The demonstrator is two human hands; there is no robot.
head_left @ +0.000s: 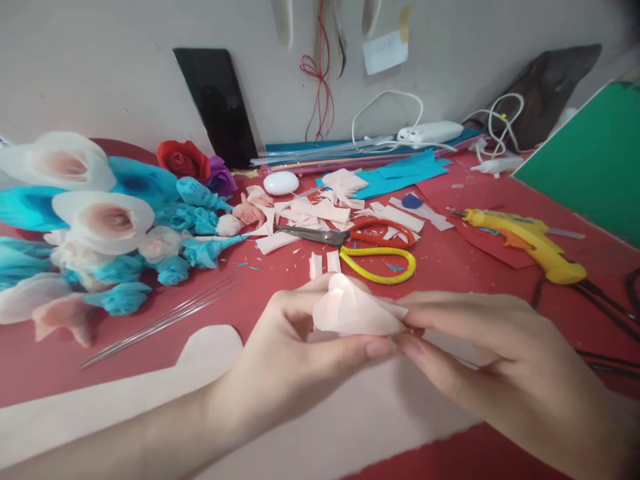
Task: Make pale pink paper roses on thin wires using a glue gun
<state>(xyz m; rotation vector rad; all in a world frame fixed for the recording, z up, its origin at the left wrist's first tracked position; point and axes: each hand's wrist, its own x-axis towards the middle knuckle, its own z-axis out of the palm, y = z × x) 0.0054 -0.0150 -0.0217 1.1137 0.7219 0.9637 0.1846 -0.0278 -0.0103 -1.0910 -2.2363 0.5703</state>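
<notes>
Between my hands is a pale pink paper flower [345, 310], its rolled petals facing left and its narrow base to the right. My left hand [300, 340] wraps round the petal end, thumb along the near side. With thumb and fingertips, my right hand [480, 340] pinches the pointed base, and a thin wire stem shows below those fingers. Beneath both hands lies a large sheet of pale pink paper [350, 427]. Just beyond them rest scissors [345, 240] with one red and one yellow handle, among pale pink paper scraps [320, 210].
Paper flowers [115, 220] in white, blue and pink crowd the left, beside several thin wires [170, 320]. A yellow glue gun [530, 243] lies at right, near a green board [590, 160]. Blue paper [405, 173], a white power strip [430, 133] and a dark phone-like slab [215, 103] line the wall.
</notes>
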